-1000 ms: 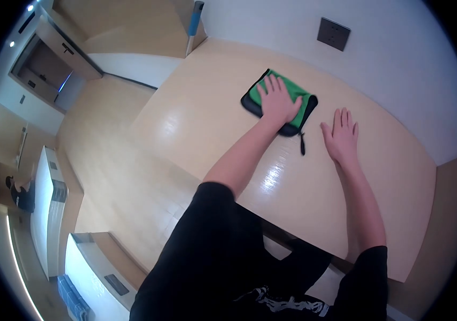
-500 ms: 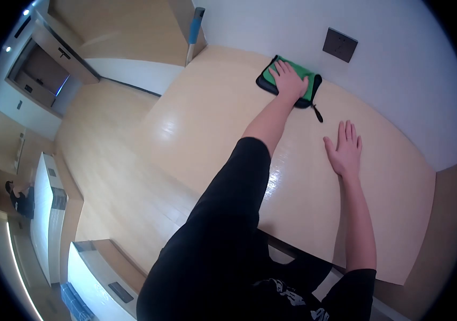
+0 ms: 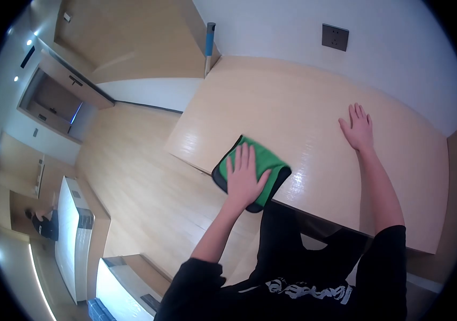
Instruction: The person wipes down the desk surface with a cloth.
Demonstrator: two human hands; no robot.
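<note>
A green cloth with a black border (image 3: 275,165) lies across the front edge of the light wooden tabletop (image 3: 287,101), its near part reaching past the edge. My left hand (image 3: 243,179) rests flat on the cloth with fingers extended and thumb apart, pressing it from above rather than wrapping around it. Farther right, my right hand (image 3: 360,131) is laid flat on the bare wood, fingers outstretched, holding nothing.
A dark wall socket (image 3: 335,37) is on the wall behind the tabletop. At the back left corner stands a blue-and-grey handle (image 3: 210,45). White-topped units (image 3: 71,235) are on the left, with another person (image 3: 47,223) beyond them.
My left hand and the cloth have come from the wall side toward me, to the tabletop's front edge. My right hand stays flat on the wood. The head view has shifted slightly.
</note>
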